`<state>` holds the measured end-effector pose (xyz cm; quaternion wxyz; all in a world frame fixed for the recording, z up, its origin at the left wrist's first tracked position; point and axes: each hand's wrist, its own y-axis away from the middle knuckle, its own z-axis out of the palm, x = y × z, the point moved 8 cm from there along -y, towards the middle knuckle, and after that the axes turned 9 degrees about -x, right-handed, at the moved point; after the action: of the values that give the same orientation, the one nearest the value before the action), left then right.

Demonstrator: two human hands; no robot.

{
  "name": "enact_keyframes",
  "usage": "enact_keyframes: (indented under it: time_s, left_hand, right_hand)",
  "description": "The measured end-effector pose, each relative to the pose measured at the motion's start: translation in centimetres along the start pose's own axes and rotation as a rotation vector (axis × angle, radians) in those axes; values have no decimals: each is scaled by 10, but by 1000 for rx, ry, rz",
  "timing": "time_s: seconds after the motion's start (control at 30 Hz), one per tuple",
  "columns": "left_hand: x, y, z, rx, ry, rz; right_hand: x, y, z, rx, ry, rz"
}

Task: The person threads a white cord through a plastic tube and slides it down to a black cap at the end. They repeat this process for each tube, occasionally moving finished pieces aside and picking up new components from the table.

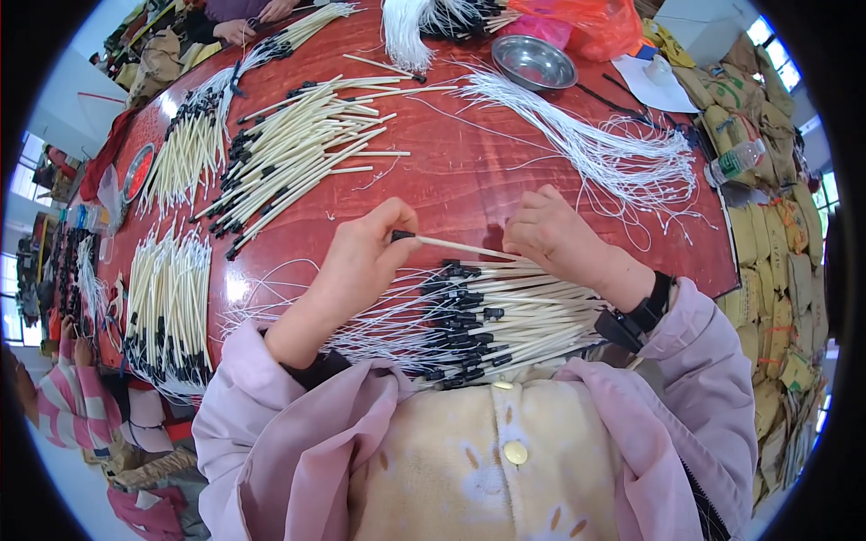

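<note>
A thin pale stick with a black cap (460,246) stretches between my two hands above the red table. My left hand (365,248) pinches it by the black-capped end, thumb and forefinger together. Around its other end the fingers of my right hand (555,236) are closed; the very tip is hidden. Just below lies a pile of capped sticks (532,311) with white cords (388,316) trailing left from the caps. Beyond my left hand is a heap of capped sticks (307,135) with no long cords visible. A loose bundle of white cords (577,126) lies beyond my right hand.
Corded stick bundles (167,302) lie along the left side of the red table (433,194). A metal bowl (534,63) and a red plastic bag (600,27) sit at the far side. A plastic bottle (735,164) is at the right edge, near stacked sacks (762,261). Another person's hands (248,25) show far left.
</note>
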<state>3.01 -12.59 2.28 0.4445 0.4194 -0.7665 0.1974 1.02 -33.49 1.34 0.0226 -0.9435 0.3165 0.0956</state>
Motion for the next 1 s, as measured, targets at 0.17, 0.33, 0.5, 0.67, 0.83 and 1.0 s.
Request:
enact_keyframes:
  time_s: [0.17, 0.33, 0.5, 0.67, 0.83, 1.0]
  left_hand:
    - [12, 27, 11, 8, 297, -165]
    - [41, 37, 26, 60, 343, -101]
    - [51, 49, 26, 54, 354, -54]
    - [22, 86, -5, 73, 401, -194]
    - [-69, 177, -108, 156, 24, -574]
    - [-106, 223, -140, 101, -514, -427]
  right_hand:
    - [-21, 22, -22, 197, -276, 56]
    - [-46, 11, -29, 316, -206, -51]
    - [-54, 11, -27, 231, -111, -103]
    - [-41, 33, -50, 299, -65, -75]
    - [-52, 68, -53, 180, -121, -57]
    - [-51, 83, -62, 110, -303, -69]
